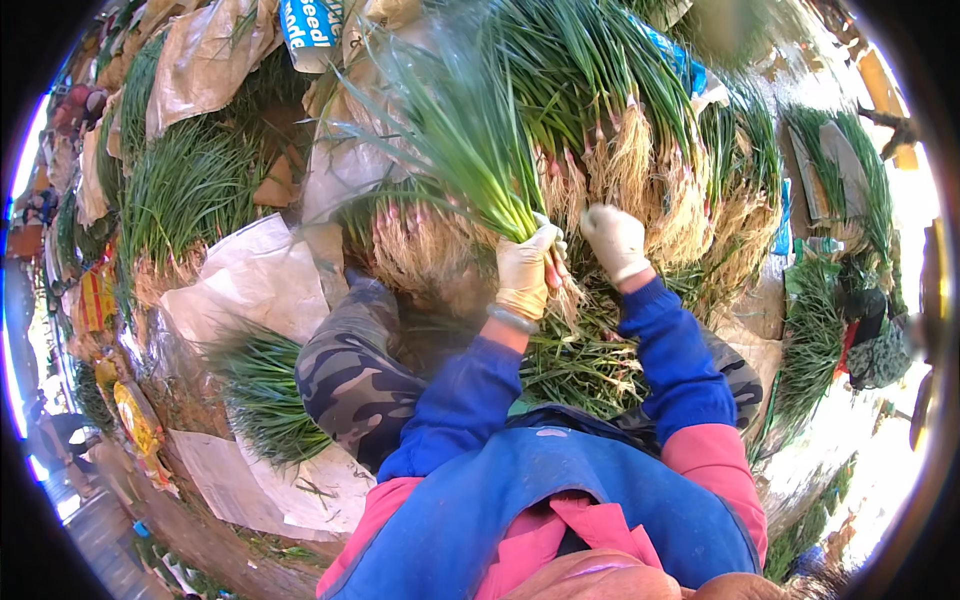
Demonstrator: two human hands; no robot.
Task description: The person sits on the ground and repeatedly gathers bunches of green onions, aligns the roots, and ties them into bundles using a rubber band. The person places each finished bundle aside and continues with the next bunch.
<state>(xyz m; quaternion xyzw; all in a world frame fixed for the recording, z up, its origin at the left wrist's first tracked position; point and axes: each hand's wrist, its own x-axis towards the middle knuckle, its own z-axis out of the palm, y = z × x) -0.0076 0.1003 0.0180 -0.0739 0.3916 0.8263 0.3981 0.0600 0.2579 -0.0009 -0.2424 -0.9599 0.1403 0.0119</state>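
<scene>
My left hand (525, 270), in a pale glove stained yellow, grips a bunch of young onion or garlic plants (499, 187) near the base. Their long green leaves fan up and away from me; pinkish stem bases and roots (566, 292) stick out below my fingers. Just to the right, my gloved right hand (616, 241) is curled into a fist, and nothing shows in it. Beyond that fist lies a big pile of similar plants (637, 142), their long straw-coloured roots towards me. Another row of rooted plants (412, 225) rests left of my left hand.
Loose leaves and trimmings (585, 367) cover the ground between my camouflage-clad legs (360, 367). On the left are green heaps (191, 180), a smaller bundle (274, 394) and pale sheets (247, 277). A printed blue-and-white bag (311, 34) lies at the top. More greens (810, 330) stand at right.
</scene>
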